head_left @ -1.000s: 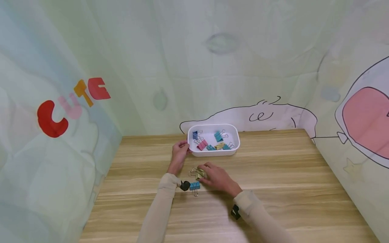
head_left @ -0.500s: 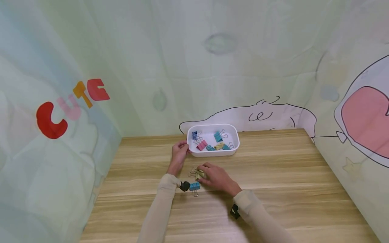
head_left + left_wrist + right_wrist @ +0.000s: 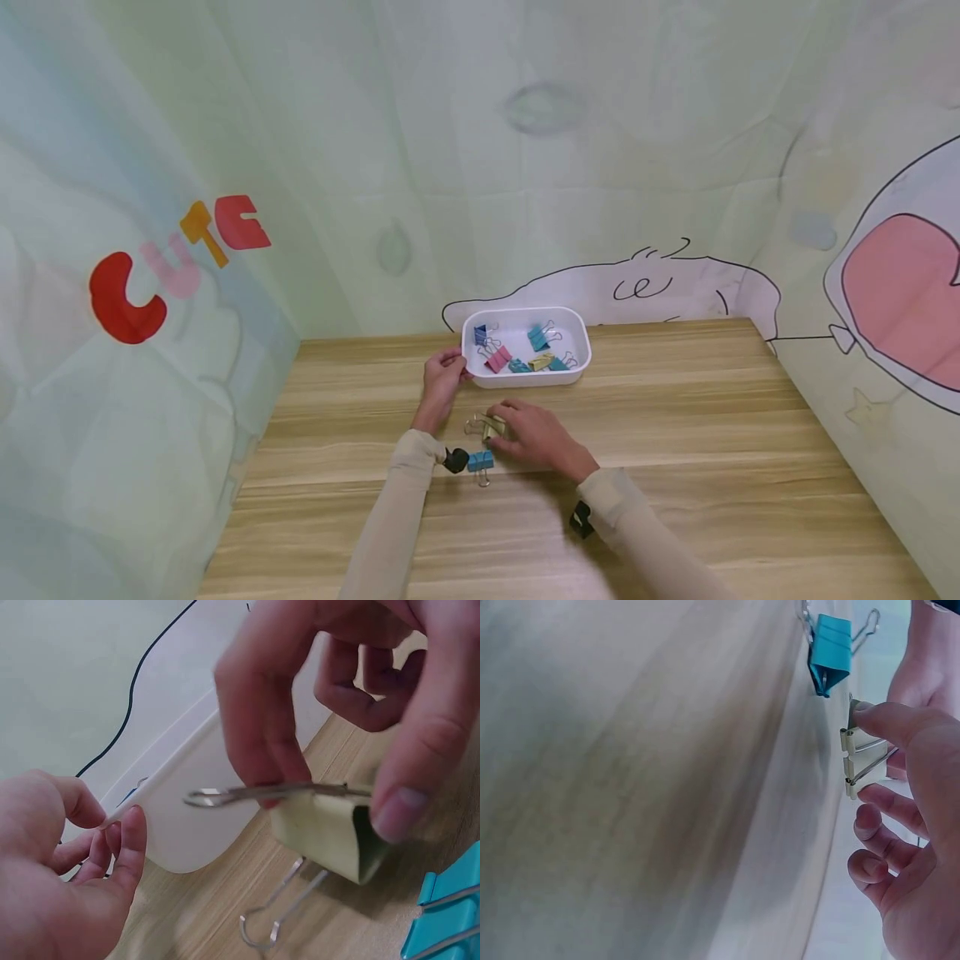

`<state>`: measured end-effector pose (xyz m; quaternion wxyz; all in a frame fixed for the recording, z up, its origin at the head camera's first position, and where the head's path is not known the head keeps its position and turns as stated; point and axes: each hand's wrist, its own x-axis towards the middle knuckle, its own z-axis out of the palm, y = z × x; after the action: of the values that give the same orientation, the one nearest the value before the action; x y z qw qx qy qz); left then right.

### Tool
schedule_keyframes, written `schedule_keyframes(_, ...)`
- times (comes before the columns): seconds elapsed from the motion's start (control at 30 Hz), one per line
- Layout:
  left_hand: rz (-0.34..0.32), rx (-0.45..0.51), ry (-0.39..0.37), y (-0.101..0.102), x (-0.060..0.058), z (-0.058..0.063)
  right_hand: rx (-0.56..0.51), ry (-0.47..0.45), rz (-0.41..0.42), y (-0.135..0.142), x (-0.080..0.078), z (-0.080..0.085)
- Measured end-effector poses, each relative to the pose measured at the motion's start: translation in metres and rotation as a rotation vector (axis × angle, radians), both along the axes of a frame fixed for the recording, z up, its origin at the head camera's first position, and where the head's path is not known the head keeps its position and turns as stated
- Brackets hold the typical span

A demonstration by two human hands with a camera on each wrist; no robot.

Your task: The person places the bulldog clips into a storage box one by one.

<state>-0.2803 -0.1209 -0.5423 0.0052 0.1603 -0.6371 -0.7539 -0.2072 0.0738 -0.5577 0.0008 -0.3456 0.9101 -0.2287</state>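
Note:
At the back of the table, my left hand [image 3: 441, 382] pinches the left rim of a white plastic tray [image 3: 528, 381] between thumb and fingers. My right hand [image 3: 538, 435] grips a pale yellow binder clip [image 3: 319, 829] in front of the tray, thumb at one end of its body and a finger at the other. Both wire handles of that clip stick out to the left in the head view. Close by, nearer the person, a blue binder clip [image 3: 481, 461] rests on the table, beside the left wrist. In the right wrist view this blue clip [image 3: 831, 646] appears above the yellow one.
Inside the tray lie several binder clips: a pink clip [image 3: 497, 359], a dark blue clip [image 3: 481, 335], a teal clip [image 3: 538, 337], a yellow clip [image 3: 541, 362] and others. A printed curtain [image 3: 465, 167] hangs right behind the wooden table [image 3: 675, 433].

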Motion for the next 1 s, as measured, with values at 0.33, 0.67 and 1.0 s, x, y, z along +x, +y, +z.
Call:
schedule_keyframes(0.33, -0.008, 0.004, 0.019, -0.001, 0.0, -0.001, 0.019, 0.064, 0.011, 0.003, -0.01, 0.015)
schedule_keyframes(0.67, -0.021, 0.015, 0.017, -0.001, 0.002, 0.004, -0.015, 0.069, -0.029, 0.01, -0.018, 0.031)
schedule_keyframes(1.0, -0.02, -0.008, 0.006, -0.001, 0.001, 0.0, -0.034, 0.178, -0.09, 0.018, -0.03, 0.05)
